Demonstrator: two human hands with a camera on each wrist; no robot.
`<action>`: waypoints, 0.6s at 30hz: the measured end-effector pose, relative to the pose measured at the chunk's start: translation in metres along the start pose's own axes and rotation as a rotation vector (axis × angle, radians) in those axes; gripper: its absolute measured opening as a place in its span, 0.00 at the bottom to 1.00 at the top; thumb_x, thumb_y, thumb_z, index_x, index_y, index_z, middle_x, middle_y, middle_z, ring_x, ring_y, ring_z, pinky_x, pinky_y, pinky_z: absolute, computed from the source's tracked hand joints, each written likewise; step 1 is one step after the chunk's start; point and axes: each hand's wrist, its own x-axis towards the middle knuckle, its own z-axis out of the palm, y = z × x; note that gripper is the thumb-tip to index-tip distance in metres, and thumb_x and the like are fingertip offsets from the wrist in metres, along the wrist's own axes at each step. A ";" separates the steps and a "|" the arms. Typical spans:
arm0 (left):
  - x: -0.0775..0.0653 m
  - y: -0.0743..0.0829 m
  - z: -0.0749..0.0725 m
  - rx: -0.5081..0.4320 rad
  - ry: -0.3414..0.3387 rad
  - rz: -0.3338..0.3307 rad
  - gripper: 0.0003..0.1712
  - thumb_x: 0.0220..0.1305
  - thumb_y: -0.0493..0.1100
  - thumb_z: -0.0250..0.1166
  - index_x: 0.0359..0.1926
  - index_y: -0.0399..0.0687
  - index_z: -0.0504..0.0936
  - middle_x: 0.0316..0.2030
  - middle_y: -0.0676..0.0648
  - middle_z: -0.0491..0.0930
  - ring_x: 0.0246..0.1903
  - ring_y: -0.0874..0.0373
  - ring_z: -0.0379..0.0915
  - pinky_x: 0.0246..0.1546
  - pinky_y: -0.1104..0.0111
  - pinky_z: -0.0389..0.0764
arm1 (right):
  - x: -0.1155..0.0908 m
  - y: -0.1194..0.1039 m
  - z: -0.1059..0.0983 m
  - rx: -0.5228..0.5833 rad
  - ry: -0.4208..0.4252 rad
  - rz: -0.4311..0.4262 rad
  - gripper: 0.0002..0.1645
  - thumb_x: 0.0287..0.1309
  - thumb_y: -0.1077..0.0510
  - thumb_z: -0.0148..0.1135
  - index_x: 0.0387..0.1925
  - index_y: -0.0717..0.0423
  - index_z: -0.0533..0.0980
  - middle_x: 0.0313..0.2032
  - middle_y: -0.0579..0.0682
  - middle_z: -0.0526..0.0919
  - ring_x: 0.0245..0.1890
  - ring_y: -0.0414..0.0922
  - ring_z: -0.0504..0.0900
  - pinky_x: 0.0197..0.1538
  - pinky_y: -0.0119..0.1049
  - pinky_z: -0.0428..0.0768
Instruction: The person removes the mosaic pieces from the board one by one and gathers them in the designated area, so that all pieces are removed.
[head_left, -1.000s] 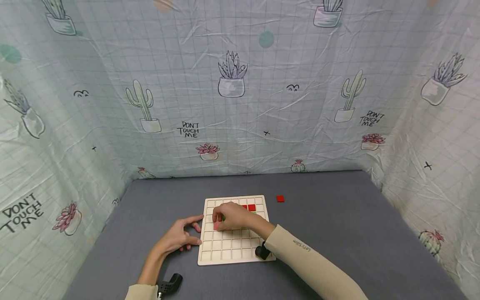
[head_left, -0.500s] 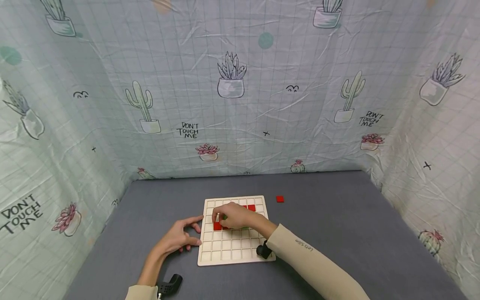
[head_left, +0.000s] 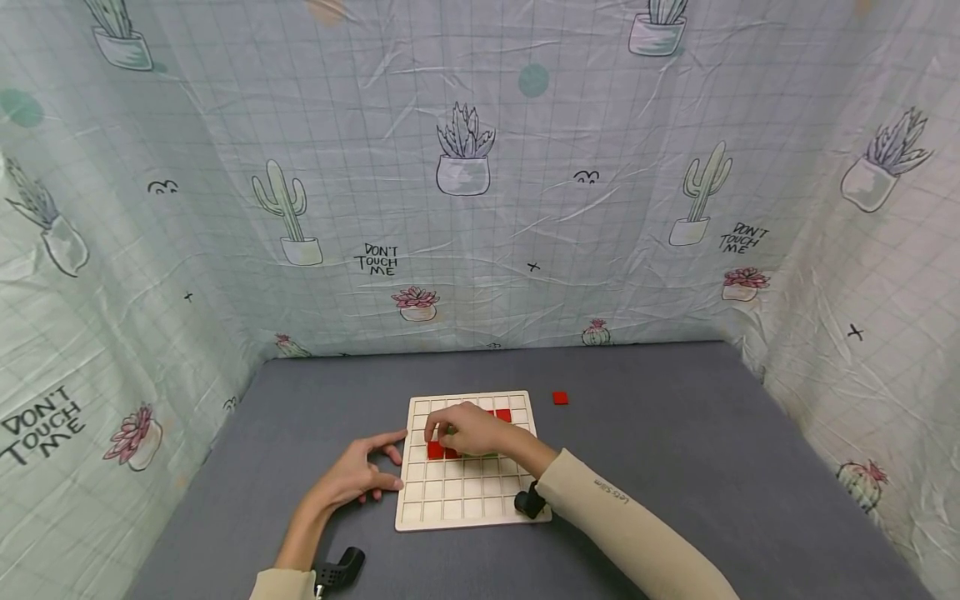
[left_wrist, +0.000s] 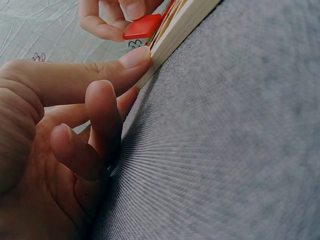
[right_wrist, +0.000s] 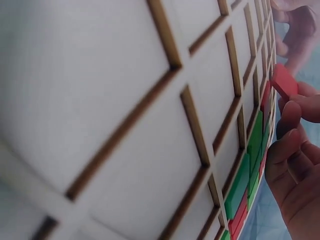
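A pale wooden board [head_left: 453, 508] with a grid of square recesses lies on the table. My left hand [head_left: 356, 471] is at its left edge, index finger and thumb stretched apart and touching the rim, the other fingers bent. Over the board's left part, my right hand [head_left: 472, 429] pinches a red square tile [head_left: 435, 451] between thumb and fingers. The right wrist view has this tile [right_wrist: 285, 81] tilted, raised off the grid. Red and green tiles [right_wrist: 255, 135] sit in recesses below that hand, which partly hides them in the head view.
One loose red tile [head_left: 560, 398] lies on the grey table [head_left: 645, 433] beyond the board's right corner. A patterned cloth [head_left: 525, 208] hangs behind and along both sides. Black wrist cameras are worn on both wrists.
The pinched red tile has tilted slightly and lost its pale glare, with the right hand shifting only a little. The left hand and the board have stayed put.
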 end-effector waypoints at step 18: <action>0.001 0.000 0.000 0.003 0.009 -0.009 0.50 0.52 0.36 0.79 0.75 0.43 0.69 0.44 0.42 0.77 0.15 0.60 0.72 0.12 0.69 0.68 | -0.030 0.020 -0.039 0.077 0.062 0.026 0.13 0.70 0.68 0.57 0.48 0.55 0.84 0.43 0.55 0.87 0.24 0.42 0.79 0.31 0.30 0.75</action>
